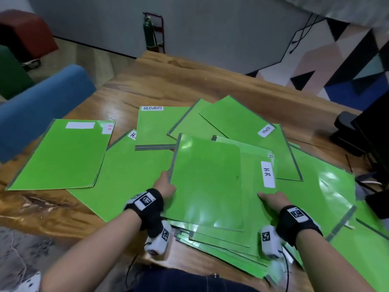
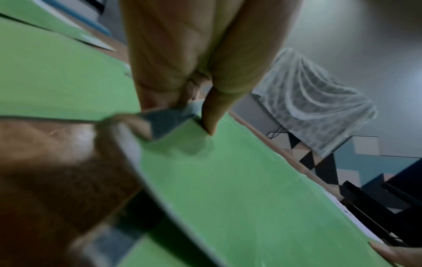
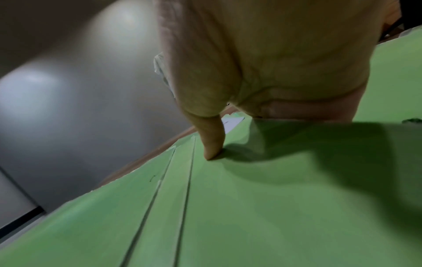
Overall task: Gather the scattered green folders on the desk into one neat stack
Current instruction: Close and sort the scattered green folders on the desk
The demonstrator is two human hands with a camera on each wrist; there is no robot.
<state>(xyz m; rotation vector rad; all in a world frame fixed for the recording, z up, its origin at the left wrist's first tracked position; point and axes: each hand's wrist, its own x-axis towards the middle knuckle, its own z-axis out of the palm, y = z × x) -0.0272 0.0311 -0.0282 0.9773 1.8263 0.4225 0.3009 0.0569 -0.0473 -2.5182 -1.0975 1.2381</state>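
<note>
Several green folders lie scattered and overlapping on the wooden desk (image 1: 168,81). I hold a fanned stack of green folders (image 1: 206,182) near the front edge, tilted up toward me. My left hand (image 1: 165,187) grips the top folder's left edge; in the left wrist view its thumb (image 2: 212,115) lies on the green folder (image 2: 228,189) and curled fingers sit under the corner. My right hand (image 1: 272,199) holds the stack's right side, thumb (image 3: 213,142) pressing on the green cover (image 3: 251,207), its fingers hidden beneath. Loose ones include an H.R folder (image 1: 61,154), a SECURITY folder (image 1: 157,125) and an ADMIN folder (image 1: 231,121).
A blue chair back (image 1: 42,106) stands at the desk's left edge. Black equipment (image 1: 370,131) with cables sits at the right edge. A glossy green folder (image 1: 324,192) lies under the stack on the right. A green cylinder (image 1: 149,32) stands by the far wall.
</note>
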